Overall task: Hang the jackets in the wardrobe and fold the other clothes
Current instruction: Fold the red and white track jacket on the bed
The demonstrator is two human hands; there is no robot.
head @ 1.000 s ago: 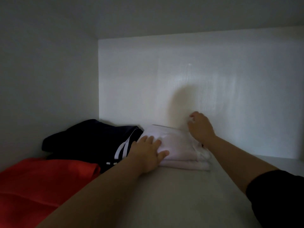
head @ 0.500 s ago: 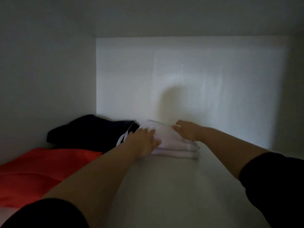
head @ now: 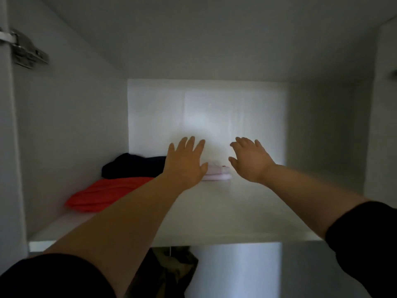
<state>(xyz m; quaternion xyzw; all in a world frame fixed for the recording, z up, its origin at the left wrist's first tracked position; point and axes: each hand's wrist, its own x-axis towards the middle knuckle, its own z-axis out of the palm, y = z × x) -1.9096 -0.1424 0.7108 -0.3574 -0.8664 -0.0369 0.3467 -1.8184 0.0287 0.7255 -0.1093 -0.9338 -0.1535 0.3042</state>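
A white folded garment (head: 217, 174) lies flat far back on the wardrobe shelf (head: 214, 214), close to the back wall. Both hands reach in towards it with bare forearms and dark sleeves pushed up.

The left hand (head: 185, 164) is open, its fingers (head: 189, 145) straight and spread, and it holds nothing. It covers the left end of the garment from this view. Whether the palm touches the cloth cannot be told.

The right hand (head: 249, 160) is just right of the garment, also open, with fingers loosely spread and gripping nothing. It appears raised off the shelf and apart from the cloth.

Left of the garment sits a dark bundle (head: 133, 166), partly hidden by the left hand. In front of the bundle, and further left of the garment, lies a red folded piece (head: 107, 194) touching the bundle's near edge.

Below the garment, under the shelf, dim clothes (head: 169, 274) hang. Far up and left of it, a metal hinge (head: 26, 51) sits on the side wall.
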